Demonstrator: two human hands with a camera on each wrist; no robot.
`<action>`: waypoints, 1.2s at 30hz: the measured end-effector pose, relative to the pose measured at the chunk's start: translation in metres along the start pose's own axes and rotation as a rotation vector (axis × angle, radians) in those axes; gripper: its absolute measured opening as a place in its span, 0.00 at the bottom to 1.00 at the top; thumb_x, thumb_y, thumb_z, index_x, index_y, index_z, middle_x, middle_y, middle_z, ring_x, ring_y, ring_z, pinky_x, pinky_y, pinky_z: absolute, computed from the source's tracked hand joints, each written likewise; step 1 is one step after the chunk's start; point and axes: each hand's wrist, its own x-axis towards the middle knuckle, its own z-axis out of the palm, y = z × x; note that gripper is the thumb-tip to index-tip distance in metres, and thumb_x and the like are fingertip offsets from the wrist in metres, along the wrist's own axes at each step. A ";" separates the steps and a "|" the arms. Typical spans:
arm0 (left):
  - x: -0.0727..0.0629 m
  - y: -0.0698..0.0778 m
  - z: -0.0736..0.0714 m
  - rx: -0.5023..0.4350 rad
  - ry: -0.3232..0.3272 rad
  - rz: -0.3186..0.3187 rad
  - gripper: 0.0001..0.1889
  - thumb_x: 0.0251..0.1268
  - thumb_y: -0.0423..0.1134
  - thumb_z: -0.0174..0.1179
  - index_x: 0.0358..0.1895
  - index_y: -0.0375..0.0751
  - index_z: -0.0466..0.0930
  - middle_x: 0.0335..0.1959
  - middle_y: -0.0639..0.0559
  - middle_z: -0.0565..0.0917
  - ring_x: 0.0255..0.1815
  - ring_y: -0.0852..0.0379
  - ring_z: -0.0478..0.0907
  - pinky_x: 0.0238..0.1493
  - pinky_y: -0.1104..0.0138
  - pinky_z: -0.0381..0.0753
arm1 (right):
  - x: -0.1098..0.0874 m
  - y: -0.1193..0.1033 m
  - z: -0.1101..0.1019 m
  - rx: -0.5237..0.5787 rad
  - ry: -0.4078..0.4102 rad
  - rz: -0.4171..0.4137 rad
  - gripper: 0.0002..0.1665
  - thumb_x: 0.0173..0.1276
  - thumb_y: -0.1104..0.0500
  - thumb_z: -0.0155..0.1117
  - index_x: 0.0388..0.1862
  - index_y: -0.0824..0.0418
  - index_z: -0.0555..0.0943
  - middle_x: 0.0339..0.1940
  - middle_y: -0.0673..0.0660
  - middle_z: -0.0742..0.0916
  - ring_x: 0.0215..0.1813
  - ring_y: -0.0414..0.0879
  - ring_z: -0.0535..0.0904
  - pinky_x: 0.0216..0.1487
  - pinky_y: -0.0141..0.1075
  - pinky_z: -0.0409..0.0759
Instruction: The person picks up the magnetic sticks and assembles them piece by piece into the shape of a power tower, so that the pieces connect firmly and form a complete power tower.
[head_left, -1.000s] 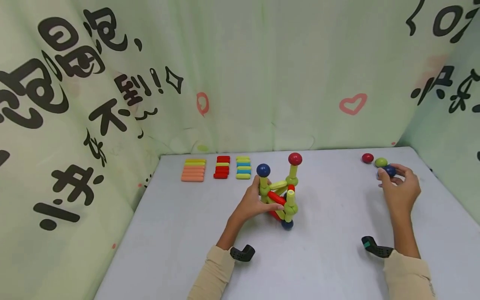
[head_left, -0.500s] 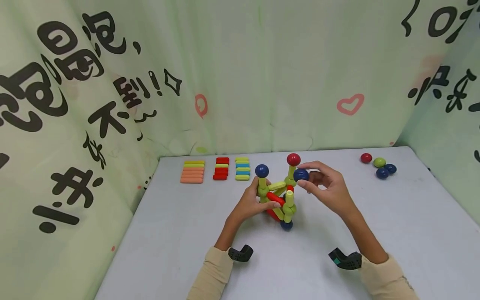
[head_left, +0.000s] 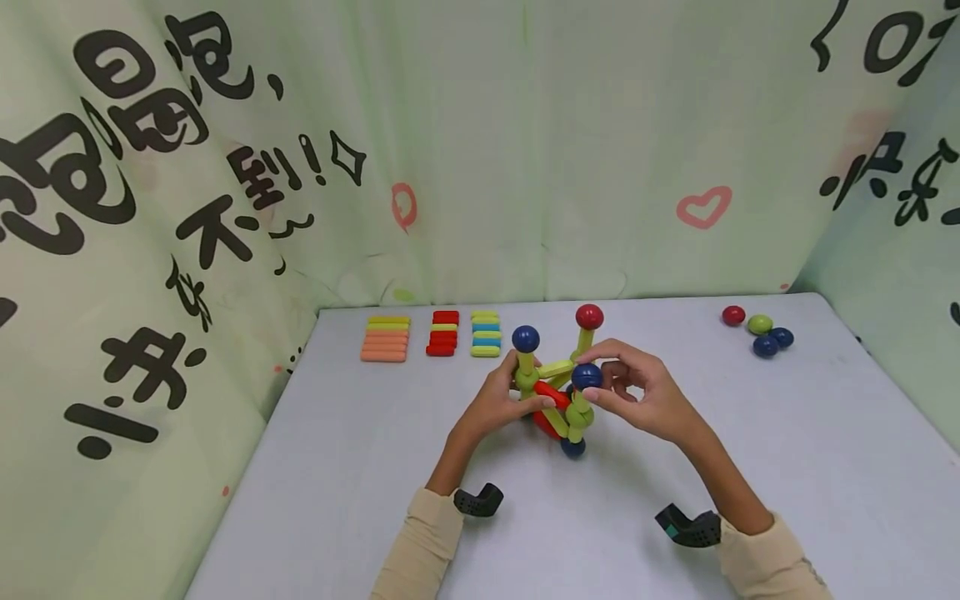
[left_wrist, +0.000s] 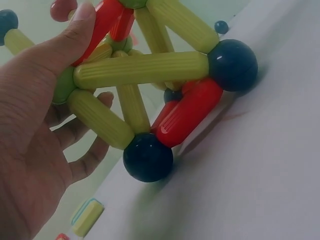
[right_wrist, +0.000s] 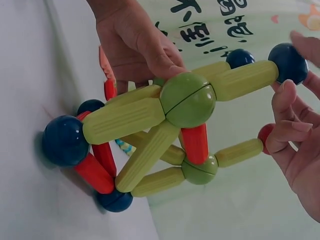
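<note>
A frame of balls and ribbed rods (head_left: pixel 580 413) stands on the table, with blue balls at its base and green balls above. My left hand (head_left: pixel 498 406) holds its left side, thumb against a red rod (head_left: pixel 552 394). With thumb and fingertips my right hand (head_left: pixel 647 392) pinches a blue ball (head_left: pixel 587 376). In the right wrist view that ball (right_wrist: pixel 288 63) sits at the end of a yellow-green rod (right_wrist: pixel 247 81) rising from a green ball (right_wrist: pixel 190 100). Two other upright rods carry a blue ball (head_left: pixel 526 338) and a red ball (head_left: pixel 589 317).
Loose balls lie at the back right: one red (head_left: pixel 733 315), one green (head_left: pixel 760 324) and two blue (head_left: pixel 765 346). Rows of orange and yellow rods (head_left: pixel 386 340), red rods (head_left: pixel 442 333) and green and blue rods (head_left: pixel 486 334) line the back left. A printed curtain (head_left: pixel 480 150) hangs behind.
My right hand has carried a blue ball from the back-right group to the frame, then lowered it onto the near upright rod. The left hand keeps its hold.
</note>
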 end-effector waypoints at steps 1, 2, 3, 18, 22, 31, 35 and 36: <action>0.000 0.000 -0.001 0.001 -0.007 -0.002 0.31 0.58 0.51 0.69 0.60 0.47 0.65 0.54 0.50 0.77 0.55 0.57 0.75 0.56 0.62 0.79 | 0.000 0.000 -0.001 0.006 0.000 -0.001 0.27 0.56 0.75 0.68 0.56 0.64 0.76 0.46 0.49 0.83 0.31 0.38 0.74 0.26 0.29 0.76; 0.000 0.000 -0.003 0.000 -0.013 0.002 0.31 0.58 0.51 0.69 0.60 0.46 0.65 0.56 0.50 0.77 0.55 0.56 0.75 0.56 0.62 0.79 | 0.000 0.001 -0.002 0.015 0.007 -0.007 0.25 0.58 0.75 0.66 0.56 0.65 0.76 0.47 0.48 0.83 0.30 0.38 0.75 0.28 0.29 0.77; 0.000 0.000 -0.005 0.003 -0.020 0.007 0.31 0.58 0.50 0.69 0.61 0.46 0.65 0.56 0.49 0.77 0.56 0.55 0.75 0.56 0.62 0.79 | -0.001 0.003 -0.002 0.030 0.021 -0.016 0.23 0.61 0.74 0.64 0.56 0.66 0.75 0.48 0.47 0.83 0.30 0.39 0.75 0.28 0.29 0.78; -0.015 -0.036 -0.074 0.263 0.441 -0.289 0.14 0.67 0.42 0.62 0.52 0.42 0.79 0.43 0.45 0.81 0.47 0.51 0.77 0.46 0.61 0.82 | -0.004 0.069 -0.003 -0.062 0.237 0.429 0.23 0.74 0.54 0.57 0.63 0.62 0.73 0.57 0.60 0.82 0.54 0.46 0.77 0.40 0.29 0.82; -0.035 -0.048 -0.095 0.390 0.601 -0.466 0.14 0.70 0.35 0.57 0.56 0.41 0.77 0.53 0.36 0.74 0.55 0.40 0.70 0.52 0.51 0.76 | -0.009 0.083 -0.001 -0.052 0.002 0.451 0.30 0.75 0.54 0.56 0.72 0.62 0.65 0.68 0.66 0.74 0.69 0.61 0.69 0.60 0.50 0.78; -0.046 -0.076 -0.125 0.582 0.510 -0.555 0.25 0.73 0.31 0.50 0.70 0.53 0.66 0.66 0.25 0.51 0.66 0.30 0.50 0.59 0.41 0.65 | -0.010 0.091 0.004 0.071 -0.094 0.438 0.30 0.75 0.57 0.56 0.72 0.63 0.64 0.70 0.66 0.73 0.69 0.65 0.70 0.64 0.56 0.72; -0.046 -0.080 -0.126 0.639 0.621 -0.530 0.19 0.68 0.27 0.55 0.60 0.46 0.77 0.62 0.26 0.56 0.61 0.32 0.55 0.53 0.44 0.70 | -0.011 0.094 0.006 0.085 -0.102 0.451 0.30 0.75 0.57 0.55 0.73 0.62 0.64 0.71 0.65 0.73 0.70 0.64 0.70 0.65 0.54 0.73; -0.046 -0.079 -0.125 0.656 0.648 -0.516 0.17 0.66 0.26 0.57 0.56 0.44 0.79 0.61 0.27 0.58 0.60 0.32 0.56 0.52 0.44 0.70 | -0.012 0.094 0.006 0.086 -0.102 0.452 0.30 0.75 0.57 0.55 0.73 0.62 0.64 0.70 0.66 0.73 0.70 0.64 0.70 0.65 0.55 0.73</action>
